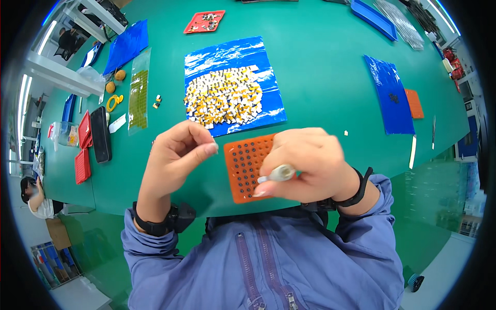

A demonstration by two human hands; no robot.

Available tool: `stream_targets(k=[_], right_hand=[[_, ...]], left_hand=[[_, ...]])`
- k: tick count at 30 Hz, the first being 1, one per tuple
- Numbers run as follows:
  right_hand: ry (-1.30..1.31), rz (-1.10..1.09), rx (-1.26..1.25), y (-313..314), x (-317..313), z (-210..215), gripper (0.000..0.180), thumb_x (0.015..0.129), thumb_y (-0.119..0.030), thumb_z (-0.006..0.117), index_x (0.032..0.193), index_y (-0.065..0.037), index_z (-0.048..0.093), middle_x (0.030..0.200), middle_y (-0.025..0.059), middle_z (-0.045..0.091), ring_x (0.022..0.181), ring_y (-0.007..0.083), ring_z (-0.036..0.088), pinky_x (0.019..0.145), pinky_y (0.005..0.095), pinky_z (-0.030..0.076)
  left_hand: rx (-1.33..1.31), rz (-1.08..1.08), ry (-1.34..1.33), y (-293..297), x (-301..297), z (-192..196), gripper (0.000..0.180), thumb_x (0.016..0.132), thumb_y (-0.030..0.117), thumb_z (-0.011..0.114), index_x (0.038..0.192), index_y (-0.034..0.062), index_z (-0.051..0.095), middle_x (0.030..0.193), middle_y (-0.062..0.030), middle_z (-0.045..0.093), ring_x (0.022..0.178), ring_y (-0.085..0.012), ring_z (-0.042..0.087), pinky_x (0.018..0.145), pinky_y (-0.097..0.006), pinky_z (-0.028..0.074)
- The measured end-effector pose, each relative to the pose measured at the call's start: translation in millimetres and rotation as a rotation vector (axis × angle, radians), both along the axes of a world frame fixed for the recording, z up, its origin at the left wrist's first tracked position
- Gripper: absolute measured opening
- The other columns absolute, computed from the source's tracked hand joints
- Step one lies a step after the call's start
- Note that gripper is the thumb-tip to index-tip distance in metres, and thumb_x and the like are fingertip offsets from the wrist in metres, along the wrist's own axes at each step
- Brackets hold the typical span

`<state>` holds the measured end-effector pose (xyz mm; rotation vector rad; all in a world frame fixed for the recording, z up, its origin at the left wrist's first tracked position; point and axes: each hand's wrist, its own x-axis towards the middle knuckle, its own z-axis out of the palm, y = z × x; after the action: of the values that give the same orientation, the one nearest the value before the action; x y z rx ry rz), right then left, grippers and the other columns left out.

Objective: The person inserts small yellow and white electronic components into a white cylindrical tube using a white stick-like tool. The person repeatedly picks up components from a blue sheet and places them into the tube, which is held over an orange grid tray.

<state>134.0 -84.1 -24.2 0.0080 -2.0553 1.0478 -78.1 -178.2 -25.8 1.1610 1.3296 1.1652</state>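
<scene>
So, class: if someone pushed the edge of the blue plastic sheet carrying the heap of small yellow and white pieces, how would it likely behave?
The blue sheet looks thin, glossy and wrinkled, so it would probably buckle rather than slide stiffly. The small pieces lie loose in a heap, so they would likely shift or spill. On the smooth green table, it may slip easily.

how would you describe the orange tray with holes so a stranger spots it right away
Start at the blue sheet heaped with small yellow-and-white pieces mid-table. Just below it, by the near edge under the right hand, lies the orange tray. Unlike the red trays far left, it has rows of round holes.
</scene>
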Motion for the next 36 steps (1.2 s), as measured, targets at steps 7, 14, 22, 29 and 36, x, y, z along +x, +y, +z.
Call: stream_targets(k=[7,14,22,29,36], right_hand=[[0.035,0.101,-0.526,18.7,14.2,-3.2,0.014,0.072,0.002,0.069,0.083,-0.001,0.061,0.078,0.0053,0.062,0.068,0.0083,0.057,0.058,0.0201,0.042],[-0.071,0.072,-0.585,16.9,7.4,-5.1,0.013,0.074,0.003,0.066,0.085,-0.001,0.062,0.076,0.0037,0.062,0.069,0.0074,0.056,0.06,0.0195,0.043],[-0.108,0.073,-0.573,16.9,5.0,-9.6,0.01,0.075,-0.001,0.066,0.085,-0.001,0.061,0.076,0.0038,0.062,0.069,0.0079,0.057,0.06,0.02,0.043],[-0.136,0.049,-0.5,18.5,4.6,-8.3,0.01,0.077,-0.004,0.065,0.085,0.0,0.061,0.078,0.0053,0.062,0.067,0.0102,0.057,0.06,0.0219,0.044],[-0.036,-0.044,-0.172,19.3,-3.1,-5.8,0.008,0.076,-0.006,0.065,0.081,-0.002,0.06,0.07,0.0048,0.058,0.06,0.0172,0.053,0.055,0.028,0.04]], left_hand=[[0.254,-0.193,-0.72,-0.2,11.1,-21.0,0.009,0.081,0.003,0.057,0.084,0.0032,0.048,0.072,-0.009,0.055,0.068,-0.0171,0.054,0.061,-0.026,0.043],[0.273,-0.283,-0.938,2.6,18.8,-32.0,0.012,0.083,0.009,0.058,0.084,0.0043,0.047,0.073,-0.0086,0.052,0.067,-0.0192,0.052,0.061,-0.03,0.043],[0.272,-0.255,-0.888,0.8,20.0,-32.9,0.013,0.083,0.009,0.058,0.082,0.0056,0.046,0.073,-0.0065,0.049,0.067,-0.0181,0.05,0.058,-0.03,0.044],[0.288,-0.201,-0.854,-1.1,19.9,-33.0,0.012,0.083,0.008,0.058,0.082,0.0046,0.047,0.073,-0.0075,0.051,0.067,-0.0193,0.052,0.06,-0.029,0.043],[0.306,-0.18,-0.81,-2.0,23.1,-31.4,0.011,0.082,0.008,0.059,0.082,0.0043,0.048,0.073,-0.0076,0.051,0.067,-0.0188,0.053,0.06,-0.028,0.044]])
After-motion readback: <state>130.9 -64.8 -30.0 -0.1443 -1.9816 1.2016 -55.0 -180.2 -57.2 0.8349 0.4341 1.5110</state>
